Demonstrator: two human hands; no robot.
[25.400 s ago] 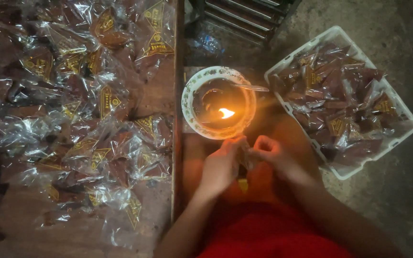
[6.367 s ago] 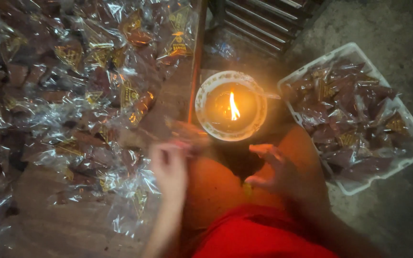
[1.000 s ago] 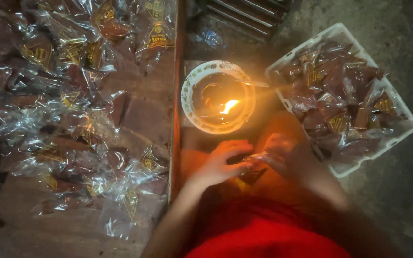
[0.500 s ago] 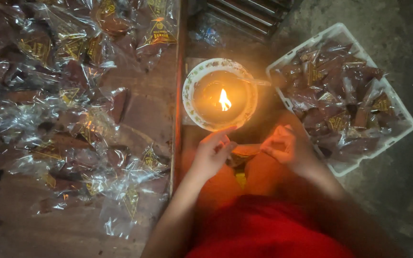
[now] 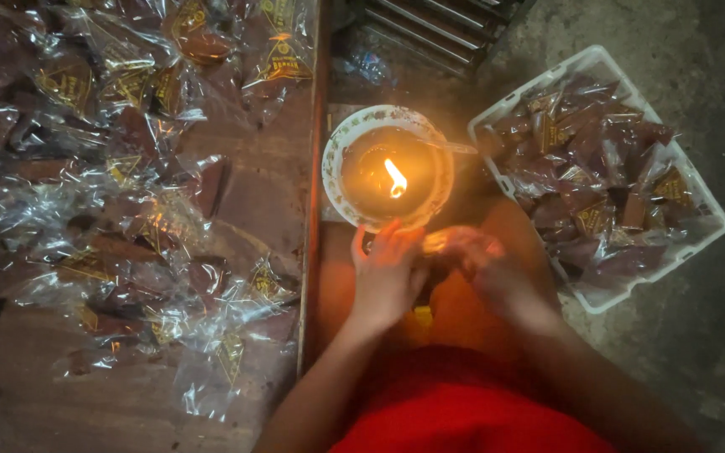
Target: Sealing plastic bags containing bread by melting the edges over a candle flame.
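1. Setting: dim workspace seen from above; a worn wooden board (image 5: 262,210) fills the left half of the frame, rough grey concrete floor (image 5: 715,335) the right; a ribbed metal rack (image 5: 446,25) sits at top centre
2. Held item: a small clear packet (image 5: 435,245) at centre frame, just below the bowl rim; its long axis runs roughly left to right between the two hands, its upper edge turned toward the flame; detail is blurred and its contents cannot be made out
3. Materials: a round ceramic bowl (image 5: 337,164) with a patterned rim, centre top, holds dark liquid and a single lit flame (image 5: 395,179); crinkled, glossy cellophane packets (image 5: 127,168) with dark brown contents and gold triangular labels lie scattered over the board
4. A white plastic crate (image 5: 706,239) with slotted walls, rectangular and set at an angle at upper right, is packed with similar wrapped packets
5. Left hand (image 5: 388,277): fingers extended upward, close together, tips near the bowl rim, pinching the left end of the packet
6. Right hand (image 5: 484,260): motion-blurred, fingers curled in narrowly on the right end of the packet
7. Red clothing (image 5: 463,411) occupies bottom centre
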